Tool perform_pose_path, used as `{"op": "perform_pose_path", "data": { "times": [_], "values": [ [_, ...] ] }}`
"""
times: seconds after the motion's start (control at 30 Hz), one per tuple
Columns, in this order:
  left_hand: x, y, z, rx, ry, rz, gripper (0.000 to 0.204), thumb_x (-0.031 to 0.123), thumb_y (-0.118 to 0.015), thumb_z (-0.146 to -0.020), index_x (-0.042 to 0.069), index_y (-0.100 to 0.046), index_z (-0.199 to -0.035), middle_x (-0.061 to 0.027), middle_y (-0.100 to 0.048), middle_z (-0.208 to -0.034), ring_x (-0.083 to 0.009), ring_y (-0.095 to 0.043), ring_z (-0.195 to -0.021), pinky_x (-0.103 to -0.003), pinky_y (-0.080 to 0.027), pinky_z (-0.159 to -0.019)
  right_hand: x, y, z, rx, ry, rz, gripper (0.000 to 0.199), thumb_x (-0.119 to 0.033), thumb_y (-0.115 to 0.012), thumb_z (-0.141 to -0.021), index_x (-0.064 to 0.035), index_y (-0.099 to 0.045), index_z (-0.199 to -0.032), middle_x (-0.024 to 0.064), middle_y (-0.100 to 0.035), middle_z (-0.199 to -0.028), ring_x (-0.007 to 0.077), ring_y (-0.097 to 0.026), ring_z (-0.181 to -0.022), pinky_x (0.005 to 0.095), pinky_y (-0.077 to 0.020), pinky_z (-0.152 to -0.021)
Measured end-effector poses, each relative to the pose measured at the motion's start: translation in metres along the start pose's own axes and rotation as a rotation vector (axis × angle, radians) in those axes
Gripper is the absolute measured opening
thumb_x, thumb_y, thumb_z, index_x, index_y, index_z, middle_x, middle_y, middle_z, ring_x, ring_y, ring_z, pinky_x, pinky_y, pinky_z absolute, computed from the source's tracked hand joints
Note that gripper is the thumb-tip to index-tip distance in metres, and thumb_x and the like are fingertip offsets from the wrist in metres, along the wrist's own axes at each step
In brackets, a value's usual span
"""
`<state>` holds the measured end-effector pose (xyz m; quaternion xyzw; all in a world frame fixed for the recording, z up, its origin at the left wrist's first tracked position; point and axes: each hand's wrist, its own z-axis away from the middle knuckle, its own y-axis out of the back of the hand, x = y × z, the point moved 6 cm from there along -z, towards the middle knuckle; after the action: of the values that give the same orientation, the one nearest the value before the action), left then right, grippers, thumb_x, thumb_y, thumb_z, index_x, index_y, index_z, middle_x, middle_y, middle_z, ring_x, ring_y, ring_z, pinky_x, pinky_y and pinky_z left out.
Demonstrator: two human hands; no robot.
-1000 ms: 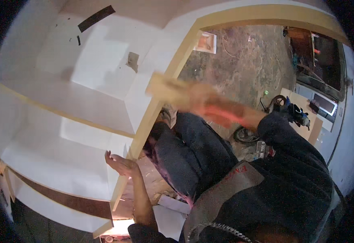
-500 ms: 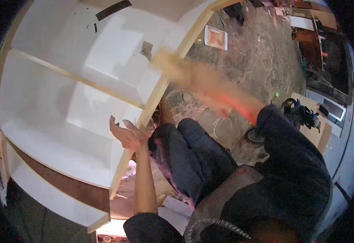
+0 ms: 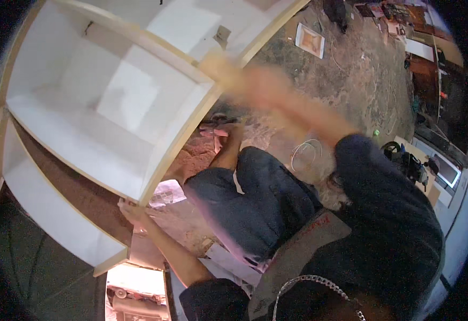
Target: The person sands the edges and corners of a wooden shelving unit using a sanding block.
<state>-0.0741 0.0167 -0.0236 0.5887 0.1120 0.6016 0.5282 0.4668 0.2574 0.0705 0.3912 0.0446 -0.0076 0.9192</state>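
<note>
A large white cabinet carcass [image 3: 111, 160] with pale yellowish edges fills the left side, its open compartments facing up. My left hand [image 3: 133, 210] is at its lower front corner, fingers curled round the edge beside the gap above a white lower panel [image 3: 52, 198]. My right arm reaches across to the cabinet's long edge. There my right hand [image 3: 263, 85] is smeared by motion. A yellowish block-like thing [image 3: 220, 68] is in it, against the edge where a divider [image 3: 154, 45] meets the frame; its exact kind is too blurred to tell.
My bent legs [image 3: 255, 198] are beside the cabinet on a rough, dirty floor. A white-framed square piece [image 3: 310, 40] lies farther off, with a loop of wire [image 3: 305, 152] nearer. A crumpled sheet [image 3: 167, 193] is under the cabinet's edge. Dark machinery [image 3: 408, 163] stands at the right.
My left hand has moved from inside the cabinet's edge down to its lower corner and closed there. My right hand stays near the long edge, still blurred. The view has shifted.
</note>
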Motion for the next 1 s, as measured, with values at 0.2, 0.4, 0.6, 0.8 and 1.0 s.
{"op": "perform_pose_path", "data": {
  "times": [0.2, 0.4, 0.6, 0.8, 1.0],
  "values": [
    [0.001, -0.018, -0.002, -0.152, 0.125, 0.518, 0.081, 0.065, -0.03, -0.104, 0.006, -0.026, -0.159, -0.0273, -0.036, -0.155, -0.0407, -0.039, -0.14, -0.049, -0.035, -0.116, 0.056, -0.016, 0.001, 0.569, -0.264, -0.312, 0.059, -0.057, -0.06, -0.093, -0.0126, -0.065, -0.131, 0.0178, -0.074, -0.102, 0.0336, -0.072, -0.095, 0.0451, -0.0559, -0.081],
    [0.037, 0.011, 0.027, -0.394, 0.064, 0.562, 0.075, 0.061, -0.027, -0.107, 0.008, -0.025, -0.159, -0.0223, -0.019, -0.165, -0.0379, -0.029, -0.148, -0.054, -0.025, -0.122, -0.208, -0.149, 0.063, 0.28, 0.312, -0.19, 0.047, -0.042, -0.055, -0.099, -0.0145, -0.059, -0.136, 0.0179, -0.068, -0.115, 0.0315, -0.07, -0.1, 0.0513, -0.0543, -0.089],
    [0.011, 0.0, 0.004, -0.611, -0.103, 0.482, 0.067, 0.048, -0.032, -0.11, 0.005, -0.019, -0.16, -0.0226, -0.018, -0.164, -0.0331, -0.028, -0.149, -0.045, -0.019, -0.126, -0.03, -0.017, 0.011, 0.295, -0.243, -0.18, 0.061, -0.058, -0.071, -0.085, -0.0092, -0.069, -0.121, 0.0191, -0.075, -0.101, 0.0357, -0.073, -0.093, 0.0475, -0.0568, -0.081],
    [0.022, 0.022, 0.015, -0.609, -0.222, 0.431, 0.067, 0.04, -0.042, -0.107, 0.007, -0.018, -0.161, -0.0226, -0.015, -0.166, -0.0342, -0.024, -0.152, -0.043, -0.019, -0.125, -0.295, -0.17, 0.095, 0.114, 0.092, -0.124, 0.052, -0.042, -0.068, -0.086, -0.0132, -0.064, -0.13, 0.0165, -0.074, -0.099, 0.0367, -0.072, -0.086, 0.0488, -0.0561, -0.081],
    [-0.041, 0.033, -0.009, -0.804, 0.201, 0.951, 0.068, 0.038, -0.046, -0.107, 0.012, -0.018, -0.163, -0.0143, -0.02, -0.168, -0.0289, -0.024, -0.153, -0.039, -0.017, -0.125, -0.281, -0.105, 0.081, 0.186, -0.026, -0.04, 0.052, -0.055, -0.064, -0.089, -0.0169, -0.066, -0.125, 0.0153, -0.074, -0.097, 0.0348, -0.072, -0.086, 0.0489, -0.0571, -0.075]
  ]
}}
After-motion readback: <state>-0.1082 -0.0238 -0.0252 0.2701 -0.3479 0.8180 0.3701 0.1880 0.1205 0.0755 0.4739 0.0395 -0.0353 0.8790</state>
